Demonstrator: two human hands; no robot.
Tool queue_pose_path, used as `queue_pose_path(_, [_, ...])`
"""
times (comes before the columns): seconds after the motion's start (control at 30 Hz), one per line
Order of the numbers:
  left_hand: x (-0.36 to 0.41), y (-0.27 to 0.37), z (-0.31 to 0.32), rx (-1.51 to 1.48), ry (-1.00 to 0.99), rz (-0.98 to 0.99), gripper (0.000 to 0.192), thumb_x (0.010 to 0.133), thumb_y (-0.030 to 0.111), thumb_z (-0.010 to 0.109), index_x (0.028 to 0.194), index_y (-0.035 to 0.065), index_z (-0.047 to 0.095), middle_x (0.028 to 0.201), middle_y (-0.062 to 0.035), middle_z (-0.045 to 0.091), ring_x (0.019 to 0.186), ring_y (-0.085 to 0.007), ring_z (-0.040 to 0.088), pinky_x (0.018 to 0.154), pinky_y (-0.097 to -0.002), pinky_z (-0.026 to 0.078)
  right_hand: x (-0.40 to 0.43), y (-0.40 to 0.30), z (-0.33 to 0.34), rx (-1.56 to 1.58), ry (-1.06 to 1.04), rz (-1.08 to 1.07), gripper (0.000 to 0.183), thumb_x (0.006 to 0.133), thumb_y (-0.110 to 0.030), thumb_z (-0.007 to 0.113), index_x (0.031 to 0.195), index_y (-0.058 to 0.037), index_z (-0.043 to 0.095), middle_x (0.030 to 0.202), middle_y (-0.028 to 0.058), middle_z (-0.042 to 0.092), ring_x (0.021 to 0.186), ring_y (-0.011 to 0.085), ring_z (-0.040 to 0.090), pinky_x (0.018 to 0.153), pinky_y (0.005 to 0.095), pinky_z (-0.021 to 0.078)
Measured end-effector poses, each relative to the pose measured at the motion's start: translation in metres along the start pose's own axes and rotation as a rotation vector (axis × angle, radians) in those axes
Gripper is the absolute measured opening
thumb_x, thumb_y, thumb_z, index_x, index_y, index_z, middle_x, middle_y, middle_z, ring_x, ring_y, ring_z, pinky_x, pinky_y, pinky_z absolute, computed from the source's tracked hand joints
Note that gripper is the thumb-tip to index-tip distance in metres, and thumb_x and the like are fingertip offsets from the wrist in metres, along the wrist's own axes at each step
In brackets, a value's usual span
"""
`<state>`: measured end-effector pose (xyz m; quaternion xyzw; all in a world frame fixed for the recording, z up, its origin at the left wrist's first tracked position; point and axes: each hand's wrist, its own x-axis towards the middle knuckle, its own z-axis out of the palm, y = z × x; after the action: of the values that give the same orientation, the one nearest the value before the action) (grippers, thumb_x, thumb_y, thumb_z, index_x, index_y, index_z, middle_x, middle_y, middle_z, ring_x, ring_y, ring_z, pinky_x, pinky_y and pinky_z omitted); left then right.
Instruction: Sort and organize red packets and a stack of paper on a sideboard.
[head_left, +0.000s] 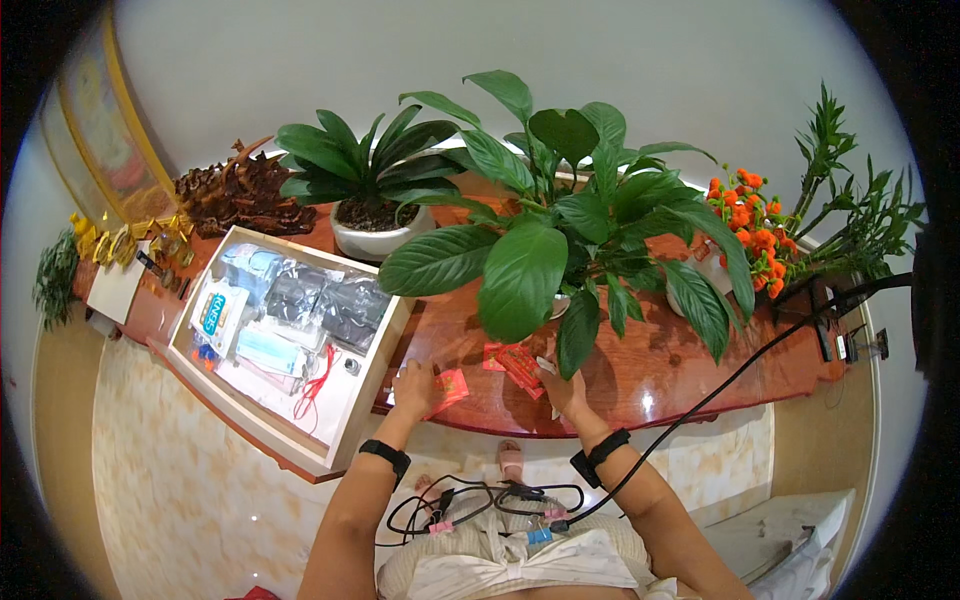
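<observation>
At the front edge of the glossy red-brown wooden table, my left hand (415, 386) is beside the drawer's right wall. A red paper packet with gold print (451, 388) lies against its thumb side; whether the fingers grip it is hidden. My right hand (568, 394) rests by the table edge under a hanging leaf, its fingers around a crumpled white tissue or paper (547, 365). Several more red packets (519, 366) lie overlapping just left of that hand. A loose pale wooden drawer (365, 405) sits on the table at left, holding packaged masks (270, 350) and a red cord (315, 390).
A large leafy plant (525, 270) overhangs the table's middle. Behind are a white-potted plant (382, 232), a carved wood piece (232, 191) and orange flowers (754, 232). Gold ornaments (120, 246) stand far left. A black cable (720, 390) crosses by my right arm.
</observation>
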<state>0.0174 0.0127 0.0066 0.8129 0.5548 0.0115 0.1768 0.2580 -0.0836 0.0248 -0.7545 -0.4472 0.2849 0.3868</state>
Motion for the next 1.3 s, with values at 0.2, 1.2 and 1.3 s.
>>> queue_pose_path(0.2, [-0.007, 0.018, -0.014, -0.227, 0.133, 0.106, 0.041, 0.068, 0.026, 0.062, 0.102, 0.0065, 0.049, 0.094, -0.0168, 0.048, 0.091, -0.0315, 0.047, 0.076, -0.041, 0.039, -0.002, 0.025, 0.009, -0.218, 0.093, -0.251, 0.016, 0.076, -0.017, 0.055, 0.087, -0.0062, 0.057, 0.08, 0.0136, 0.057, 0.075, 0.0314, 0.054, 0.065, 0.0363, 0.0413])
queue_pose_path(1.2, [-0.025, 0.003, -0.021, -2.214, -0.639, -0.051, 0.033, 0.091, 0.028, 0.026, 0.111, 0.0046, 0.039, 0.105, -0.0097, 0.049, 0.092, -0.0191, 0.053, 0.078, -0.0335, 0.046, -0.027, -0.129, 0.053, -0.346, -0.03, -0.975, 0.008, 0.066, -0.013, 0.053, 0.073, -0.0116, 0.053, 0.08, 0.0029, 0.051, 0.08, 0.0241, 0.047, 0.067, 0.0336, 0.0344])
queue_pose_path(1.3, [-0.042, 0.032, -0.069, -2.006, -0.415, -0.212, 0.031, 0.091, 0.024, 0.029, 0.11, 0.0019, 0.039, 0.102, -0.0119, 0.051, 0.088, -0.0215, 0.055, 0.076, -0.0346, 0.047, -0.01, -0.1, 0.046, -0.365, 0.12, -0.799, 0.009, 0.064, -0.012, 0.053, 0.073, -0.0104, 0.055, 0.082, 0.0075, 0.052, 0.078, 0.0265, 0.048, 0.065, 0.0379, 0.0377])
